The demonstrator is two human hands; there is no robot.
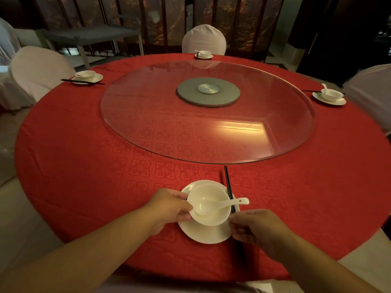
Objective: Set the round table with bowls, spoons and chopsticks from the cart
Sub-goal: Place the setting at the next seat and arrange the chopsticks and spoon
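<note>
Bowls already sit at four places around your red-clothed round desk [84,166]. At the far left a bowl [86,74] on its saucer has dark chopsticks [82,81] laid across the front, before a white-covered chair [40,70].

Nearer you, your left hand [169,208] grips the left rim of the near bowl [209,208], thumb on top and fingers [184,217] underneath, clamped on its edge. That bowl rests on a white plate [203,233] at the desk's near edge, slightly toward the plate's far side. A white spoon [220,205] lies in the bowl, its handle sticking out over the right rim. A pair of black chopsticks [228,185] runs along the plate's right side, pointing toward the glass turntable [148,115] in the middle.

At the far edge another bowl [204,53] stands before a covered chair [204,39].

Your right hand [256,229] is at the plate's right edge over the chopsticks, fingers [239,236] curled together; whether they pinch the chopsticks or the plate, you cannot tell.

At the far right a fourth bowl [332,94] with a spoon sits on its saucer.
</note>
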